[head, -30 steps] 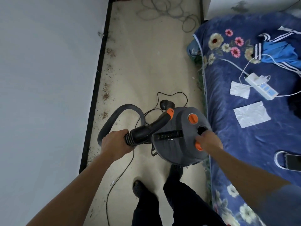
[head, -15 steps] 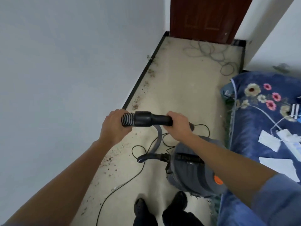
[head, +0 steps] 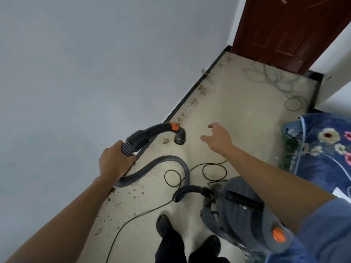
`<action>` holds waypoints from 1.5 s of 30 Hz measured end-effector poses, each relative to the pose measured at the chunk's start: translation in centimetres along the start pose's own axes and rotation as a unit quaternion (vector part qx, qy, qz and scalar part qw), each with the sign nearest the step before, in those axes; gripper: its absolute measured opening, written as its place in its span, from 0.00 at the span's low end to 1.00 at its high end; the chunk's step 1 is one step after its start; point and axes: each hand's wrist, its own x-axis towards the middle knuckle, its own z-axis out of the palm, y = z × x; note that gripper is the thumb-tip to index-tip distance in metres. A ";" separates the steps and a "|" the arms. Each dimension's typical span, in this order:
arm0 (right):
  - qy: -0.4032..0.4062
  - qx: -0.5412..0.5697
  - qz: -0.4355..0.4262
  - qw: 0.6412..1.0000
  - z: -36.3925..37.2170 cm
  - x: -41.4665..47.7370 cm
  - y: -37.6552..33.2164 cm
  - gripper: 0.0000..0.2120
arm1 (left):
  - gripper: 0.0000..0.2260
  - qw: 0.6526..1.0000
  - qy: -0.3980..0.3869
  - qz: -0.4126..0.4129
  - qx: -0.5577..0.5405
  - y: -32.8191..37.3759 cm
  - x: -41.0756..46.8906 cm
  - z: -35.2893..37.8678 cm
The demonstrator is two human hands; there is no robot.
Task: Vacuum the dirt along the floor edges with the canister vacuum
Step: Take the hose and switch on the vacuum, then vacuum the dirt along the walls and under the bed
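The grey wall (head: 76, 73) fills the area to the left of the left hand (head: 114, 162) and meets the beige floor (head: 243, 120) at a black baseboard (head: 190, 95). A dark red door (head: 284, 31) stands well beyond both hands. A blue floral bed cover (head: 322, 168) lies to the right of the right hand (head: 218, 138). The canister vacuum (head: 224, 224) stands on the floor under the right forearm, nearer the person than either hand. Its grey hose (head: 148, 168) leaves the canister, arcs upward and enters the left hand. The left hand grasps the ribbed hose cuff (head: 126, 149), fingers wrapped round it. The black curved wand (head: 152, 130), fitted with an orange ring (head: 174, 126), extends forward from that hand. Its nozzle (head: 180, 138) points down at the floor, just beside the baseboard. The right hand is released, fingers loosely spread, holding nothing, to the right of the nozzle. A thin black power cord (head: 214, 164) loops on the floor between the hands and the canister. Brown dirt (head: 166, 140) lies beside the nozzle and along the baseboard.
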 end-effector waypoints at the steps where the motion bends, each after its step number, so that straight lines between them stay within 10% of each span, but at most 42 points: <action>1: -0.016 -0.001 0.009 1.000 0.4 -0.1 -0.3 0.26 | 0.08 1.000 0.002 -0.015 0.006 -1.7 0.5 -0.4; 9: -0.175 0.157 0.110 0.966 9.3 -0.8 -7.5 0.17 | 0.11 0.993 -0.049 -0.092 -0.053 -14.5 0.1 -3.3; 19: -0.494 0.210 0.232 0.811 24.4 -8.0 -18.6 0.42 | 0.13 0.988 0.029 -0.138 -0.068 -24.2 -15.6 -5.6; 24: -0.489 0.318 0.263 0.769 30.2 -17.7 -21.7 0.24 | 0.17 0.976 0.086 -0.181 -0.079 -25.8 -27.9 -4.8; 32: -0.625 0.135 0.117 0.760 36.6 -37.8 -24.7 0.06 | 0.16 0.900 0.135 -0.392 -0.135 -26.9 -48.0 -2.1; 38: -0.695 0.062 0.067 0.714 42.2 -53.6 -22.9 0.06 | 0.14 0.821 0.203 -0.518 -0.128 -30.5 -61.6 -0.9; 45: -0.670 -0.008 0.068 0.739 49.5 -67.7 -15.7 0.06 | 0.15 0.766 0.203 -0.590 -0.157 -37.3 -75.5 3.0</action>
